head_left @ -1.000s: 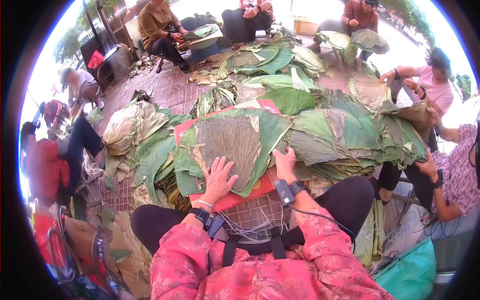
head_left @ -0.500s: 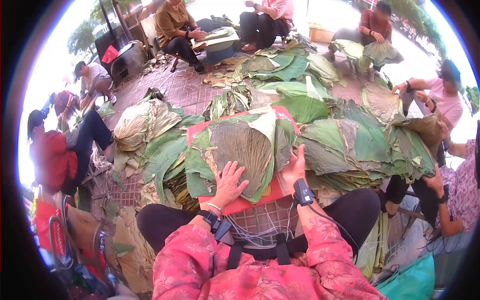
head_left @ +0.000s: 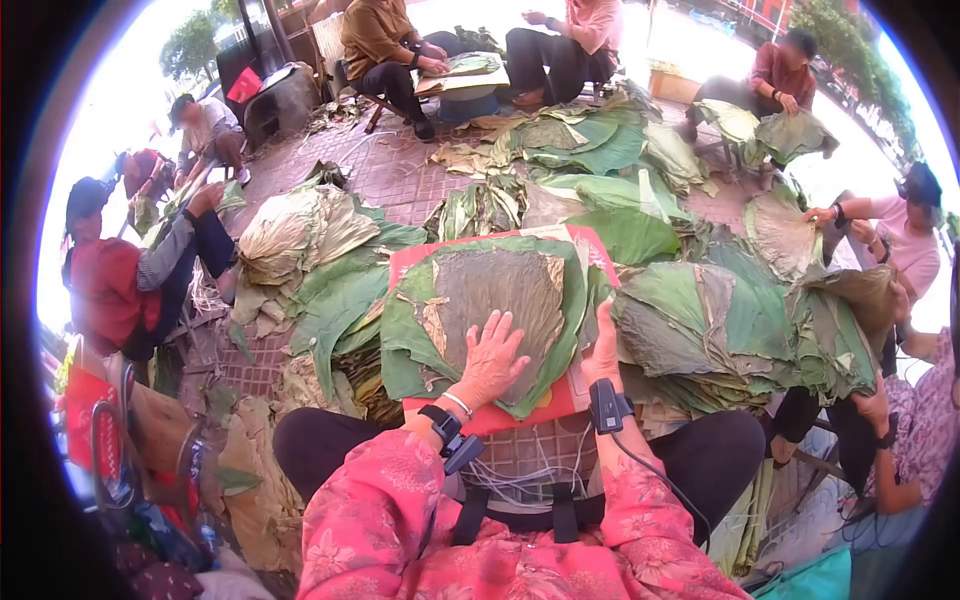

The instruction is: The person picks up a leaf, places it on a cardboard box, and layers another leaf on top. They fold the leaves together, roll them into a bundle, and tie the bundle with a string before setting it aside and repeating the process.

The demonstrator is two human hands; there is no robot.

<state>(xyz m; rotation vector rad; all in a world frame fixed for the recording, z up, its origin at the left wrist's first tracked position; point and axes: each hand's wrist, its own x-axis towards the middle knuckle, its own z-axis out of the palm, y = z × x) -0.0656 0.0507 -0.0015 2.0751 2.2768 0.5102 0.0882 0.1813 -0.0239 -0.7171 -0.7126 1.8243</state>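
Observation:
A stack of large dried leaves (head_left: 500, 290), green at the rim with a brown-grey patch in the middle, lies on a red board (head_left: 402, 262) in front of my lap. My left hand (head_left: 490, 358) rests flat on the brown patch, fingers spread. At the stack's right edge stands my right hand (head_left: 602, 350), its fingers stretched upward and its palm turned toward the leaves. Part of the leaf edge is hidden behind those fingers. Both wrists carry black devices.
Heaped leaves lie to the right (head_left: 700, 320), to the left (head_left: 300, 235) and beyond the board. Several people sit around on low seats; a person's hand (head_left: 875, 408) at right holds leaves. White cords (head_left: 530, 468) lie below the board.
My left hand has slid right and a little up across the leaf. The pale folded flap at the stack's upper right now lies down. My right hand stays by the edge, fingers straighter.

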